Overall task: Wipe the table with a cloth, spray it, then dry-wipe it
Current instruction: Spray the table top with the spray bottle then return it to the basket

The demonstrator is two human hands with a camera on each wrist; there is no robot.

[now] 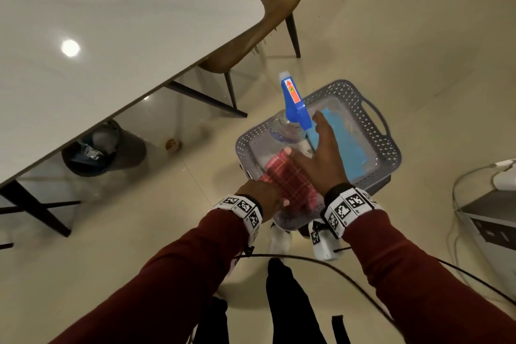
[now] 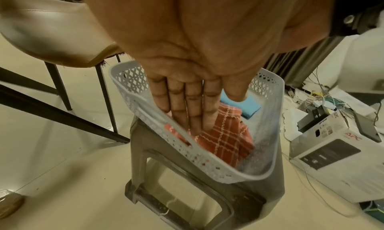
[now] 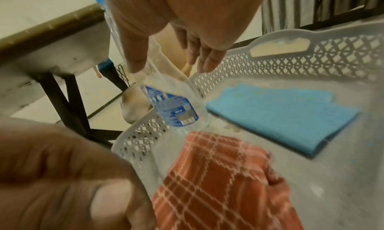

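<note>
Two cloths in the grey lattice basket [image 1: 371, 109]: one red plaid cloth [image 1: 290, 184] at the near end, one blue cloth [image 1: 349, 142] at the far end, apart. One spray bottle [image 1: 284, 126], clear with a blue trigger head, stands in the basket between them. Left hand [image 2: 187, 102]: fingers straight and together, tips on the plaid cloth. Right hand [image 1: 326, 159]: fingers spread, over the basket beside the bottle, holding nothing. Basket sits on a grey plastic stool [image 2: 187, 192]. White bench [image 1: 111, 36] to the left, well apart; one brown chair [image 1: 268, 8] and one bin [image 1: 97, 151] around it.
</note>
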